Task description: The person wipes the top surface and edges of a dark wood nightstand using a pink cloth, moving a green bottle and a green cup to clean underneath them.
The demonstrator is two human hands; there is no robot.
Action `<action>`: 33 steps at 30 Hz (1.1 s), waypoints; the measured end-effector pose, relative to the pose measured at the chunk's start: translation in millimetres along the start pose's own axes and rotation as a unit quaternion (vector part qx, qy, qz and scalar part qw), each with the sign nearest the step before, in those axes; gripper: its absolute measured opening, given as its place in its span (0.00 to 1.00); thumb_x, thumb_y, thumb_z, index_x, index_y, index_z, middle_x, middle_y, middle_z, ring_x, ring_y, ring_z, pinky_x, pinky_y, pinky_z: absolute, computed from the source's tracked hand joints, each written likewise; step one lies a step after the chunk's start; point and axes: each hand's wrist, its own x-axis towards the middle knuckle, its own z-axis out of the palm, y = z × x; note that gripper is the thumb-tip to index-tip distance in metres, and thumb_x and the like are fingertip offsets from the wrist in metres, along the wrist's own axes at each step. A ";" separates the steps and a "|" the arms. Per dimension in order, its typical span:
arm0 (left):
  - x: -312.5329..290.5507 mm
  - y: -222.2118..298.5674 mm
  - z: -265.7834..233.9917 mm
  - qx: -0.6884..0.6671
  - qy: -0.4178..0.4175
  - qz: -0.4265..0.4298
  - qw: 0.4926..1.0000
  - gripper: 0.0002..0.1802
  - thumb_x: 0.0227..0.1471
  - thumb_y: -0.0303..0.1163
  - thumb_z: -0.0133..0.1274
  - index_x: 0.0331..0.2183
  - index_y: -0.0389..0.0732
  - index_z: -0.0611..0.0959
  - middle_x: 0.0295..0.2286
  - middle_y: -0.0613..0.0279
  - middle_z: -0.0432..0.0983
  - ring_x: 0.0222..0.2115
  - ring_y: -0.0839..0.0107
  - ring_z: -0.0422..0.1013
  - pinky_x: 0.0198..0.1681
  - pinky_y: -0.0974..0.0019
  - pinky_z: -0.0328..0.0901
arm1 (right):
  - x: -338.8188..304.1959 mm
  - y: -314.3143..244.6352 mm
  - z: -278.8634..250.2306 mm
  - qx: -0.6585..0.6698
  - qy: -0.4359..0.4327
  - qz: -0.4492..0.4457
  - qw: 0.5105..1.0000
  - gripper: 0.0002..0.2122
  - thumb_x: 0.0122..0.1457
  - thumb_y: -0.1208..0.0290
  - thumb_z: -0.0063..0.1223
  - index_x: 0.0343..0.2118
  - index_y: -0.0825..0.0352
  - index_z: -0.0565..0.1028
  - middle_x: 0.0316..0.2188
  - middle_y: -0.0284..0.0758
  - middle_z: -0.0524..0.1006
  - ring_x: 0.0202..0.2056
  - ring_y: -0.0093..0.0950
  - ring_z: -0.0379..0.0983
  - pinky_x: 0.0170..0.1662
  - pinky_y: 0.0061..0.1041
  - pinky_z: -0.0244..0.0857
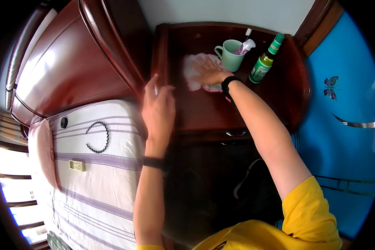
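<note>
My right hand lies flat with its fingers spread, slightly blurred, on a white cloth with a pink edge on top of a dark red wooden cabinet. Just beyond it, touching or nearly touching the cloth, stands a pale green mug. A clear-and-purple item with a white cap and a thin white-tipped stick rise out of the mug. Right of that is a green-labelled glass bottle. My left hand hovers at the cabinet's left edge, fingers loosely bent and apart, with nothing clearly held.
A bed with striped sheets is on the left, bearing a black wavy headband, a pale remote-like object, a small black round item and a pink pillow. A blue wall bounds the right side.
</note>
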 end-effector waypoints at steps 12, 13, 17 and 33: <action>5.2 -1.2 3.4 -0.061 0.018 -0.013 0.998 0.07 0.54 0.24 0.58 0.36 0.43 0.85 0.56 0.48 0.69 0.49 0.44 0.74 0.49 0.51 0.72 | 1.7 0.6 -18.4 0.046 -0.034 0.037 0.998 0.45 0.63 0.26 0.28 0.76 0.50 0.40 0.78 0.31 0.31 0.77 0.36 0.21 0.75 0.50 0.23; 6.1 -1.8 2.6 -0.058 0.021 -0.016 0.998 0.07 0.54 0.24 0.58 0.36 0.43 0.85 0.56 0.48 0.69 0.49 0.44 0.74 0.49 0.51 0.72 | 8.0 -1.3 -17.6 0.044 -0.034 0.033 0.998 0.45 0.63 0.26 0.28 0.76 0.50 0.40 0.78 0.31 0.31 0.77 0.36 0.21 0.75 0.50 0.23; 4.6 -7.2 4.0 -0.069 0.018 -0.023 0.997 0.07 0.53 0.24 0.58 0.35 0.42 0.85 0.56 0.48 0.68 0.47 0.43 0.75 0.47 0.50 0.73 | 16.4 -26.0 -15.6 0.053 -0.072 0.081 0.993 0.44 0.64 0.27 0.27 0.76 0.50 0.41 0.78 0.33 0.31 0.76 0.39 0.21 0.74 0.53 0.21; 6.1 -2.8 0.2 -0.064 0.014 -0.016 0.998 0.05 0.51 0.25 0.59 0.33 0.45 0.86 0.56 0.51 0.69 0.43 0.48 0.78 0.42 0.53 0.75 | -12.4 -66.0 16.1 -0.004 0.207 -0.017 0.978 0.25 0.53 0.49 0.64 0.49 0.62 0.81 0.46 0.41 0.82 0.49 0.41 0.79 0.49 0.43 0.73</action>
